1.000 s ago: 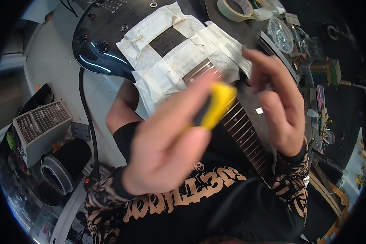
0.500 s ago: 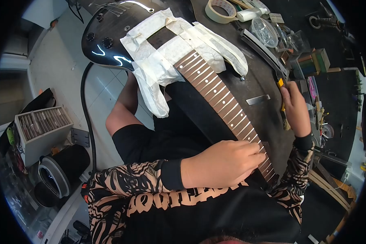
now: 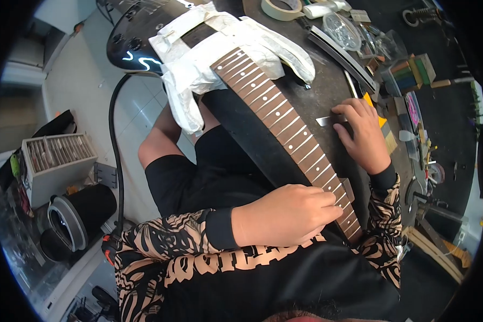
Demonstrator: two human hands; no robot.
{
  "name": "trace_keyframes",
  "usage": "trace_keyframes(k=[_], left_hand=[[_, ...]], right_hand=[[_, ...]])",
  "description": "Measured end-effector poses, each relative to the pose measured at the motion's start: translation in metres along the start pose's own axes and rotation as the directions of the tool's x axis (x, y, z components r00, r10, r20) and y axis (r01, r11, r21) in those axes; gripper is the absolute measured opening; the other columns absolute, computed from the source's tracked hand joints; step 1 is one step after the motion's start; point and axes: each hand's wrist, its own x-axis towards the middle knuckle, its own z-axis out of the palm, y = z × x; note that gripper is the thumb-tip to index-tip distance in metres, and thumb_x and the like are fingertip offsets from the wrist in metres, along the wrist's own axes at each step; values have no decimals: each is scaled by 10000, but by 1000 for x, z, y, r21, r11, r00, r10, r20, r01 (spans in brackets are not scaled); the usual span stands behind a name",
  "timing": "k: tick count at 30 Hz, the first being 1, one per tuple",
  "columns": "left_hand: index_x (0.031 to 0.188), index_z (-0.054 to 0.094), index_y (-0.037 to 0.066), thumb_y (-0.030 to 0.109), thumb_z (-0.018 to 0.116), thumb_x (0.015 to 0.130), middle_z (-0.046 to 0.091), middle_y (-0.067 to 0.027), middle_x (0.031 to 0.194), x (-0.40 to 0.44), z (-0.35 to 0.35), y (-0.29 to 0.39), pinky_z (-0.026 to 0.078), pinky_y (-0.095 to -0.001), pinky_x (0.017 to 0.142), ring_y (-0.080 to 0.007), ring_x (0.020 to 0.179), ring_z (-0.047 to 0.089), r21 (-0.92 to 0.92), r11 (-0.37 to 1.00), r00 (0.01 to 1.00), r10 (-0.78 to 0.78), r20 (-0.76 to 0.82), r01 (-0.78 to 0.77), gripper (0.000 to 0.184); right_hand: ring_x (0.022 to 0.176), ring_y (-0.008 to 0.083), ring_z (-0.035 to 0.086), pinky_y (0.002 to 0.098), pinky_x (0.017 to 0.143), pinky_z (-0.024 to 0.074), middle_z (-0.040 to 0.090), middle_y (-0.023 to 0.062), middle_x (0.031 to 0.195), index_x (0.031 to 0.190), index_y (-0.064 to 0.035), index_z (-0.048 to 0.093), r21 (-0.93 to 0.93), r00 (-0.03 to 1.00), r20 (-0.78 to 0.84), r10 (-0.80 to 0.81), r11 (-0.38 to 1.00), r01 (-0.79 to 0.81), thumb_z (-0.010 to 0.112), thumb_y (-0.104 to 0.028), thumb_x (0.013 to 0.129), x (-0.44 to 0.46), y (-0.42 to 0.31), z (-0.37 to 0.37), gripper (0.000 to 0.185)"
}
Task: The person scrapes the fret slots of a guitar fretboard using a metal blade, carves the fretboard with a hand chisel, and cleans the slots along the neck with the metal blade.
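An electric guitar lies with its dark glossy body [image 3: 145, 37] at upper left and its fretboard [image 3: 268, 110] running diagonally down to the right. White covering and tape [image 3: 198, 59] wrap part of the body. My left hand [image 3: 290, 212] rests over the lower fretboard, fingers curled closed; whatever they may hold is hidden. On the dark bench, my right hand [image 3: 362, 134] hovers at a small flat metal strip [image 3: 323, 122], thumb and fingers apart around its right end. Beneath that hand's far side shows a yellow-orange object [image 3: 382, 120], partly covered.
A masking tape roll [image 3: 282, 7], a white bottle [image 3: 324, 8] and a long dark bar [image 3: 343, 59] lie at the bench's back. Coloured blocks [image 3: 413, 72] stand at right. On the floor at left are a box of thin items [image 3: 59, 161] and a black bin [image 3: 86, 214].
My right hand has moved left from the yellow-orange object to the metal strip, its fingers spreading. My left hand stays on the fretboard. The view has shifted slightly.
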Motion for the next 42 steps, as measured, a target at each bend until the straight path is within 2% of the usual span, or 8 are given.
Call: trace_keyframes(k=[12,18,22,27,31,37,39,42], left_hand=[[1369,756,5,97,863,946,692,-81,1072,-9,9,-2,649,-419,833,-275,972,748,48,999,998,10,-67,-7,445],[1386,809,4,2,809,980,743,-110,1018,-16,-43,-9,612,-405,785,-304,901,733,139,989,886,101,-453,-42,407],[1411,789,-25,56,778,1111,747,-133,1108,3,-94,3,589,-358,875,-226,976,721,-169,967,772,-254,-583,191,311],[1188,788,-36,255,788,1098,743,-197,1106,29,-101,1,576,-496,972,-393,1106,725,-53,973,829,-221,-514,226,305],[1076,785,-25,147,800,1118,711,-86,985,23,-113,-8,554,-382,893,-238,970,691,-102,968,882,-250,-400,228,177],[1077,781,-33,54,764,1136,740,-44,1016,9,-149,-3,526,-322,870,-129,948,678,-618,692,748,-618,-242,373,107],[1086,786,-35,21,768,1127,737,-50,1017,-2,-162,-14,519,-314,864,-144,943,673,-247,902,723,-431,-539,354,72],[1084,788,-37,10,774,1114,738,-69,1035,-15,-184,-28,517,-315,869,-164,935,676,153,877,661,-218,-718,456,58]], right_hand=[[1129,403,623,489,1063,498,660,131,1126,1017,-41,637,203,966,240,-98,978,49,846,15,879,25,20,-15,257],[1065,353,691,443,1024,535,690,119,1059,1026,-24,594,400,978,209,-5,913,-81,786,52,917,20,28,-38,234],[1002,325,702,420,949,553,718,106,1055,1049,-30,618,386,992,128,-20,922,-31,802,81,912,31,1,-77,255],[965,324,711,434,842,555,714,87,1050,1056,-64,689,365,953,52,-298,894,259,904,65,820,52,-57,-111,344],[970,322,743,443,838,572,729,90,1086,1069,-73,738,343,893,-42,-447,833,433,945,17,771,67,-73,-102,373],[1183,367,744,487,1050,575,749,136,1284,1278,-50,766,328,864,-140,-483,801,501,973,-85,832,102,-74,-86,493],[1348,387,711,506,1189,539,736,170,1399,1399,-44,748,391,905,-212,-370,816,425,968,-111,906,119,-68,-82,544],[1415,374,695,495,1243,526,727,192,1442,1471,-20,725,399,927,-254,-277,843,361,919,-57,970,145,-40,-64,538]])
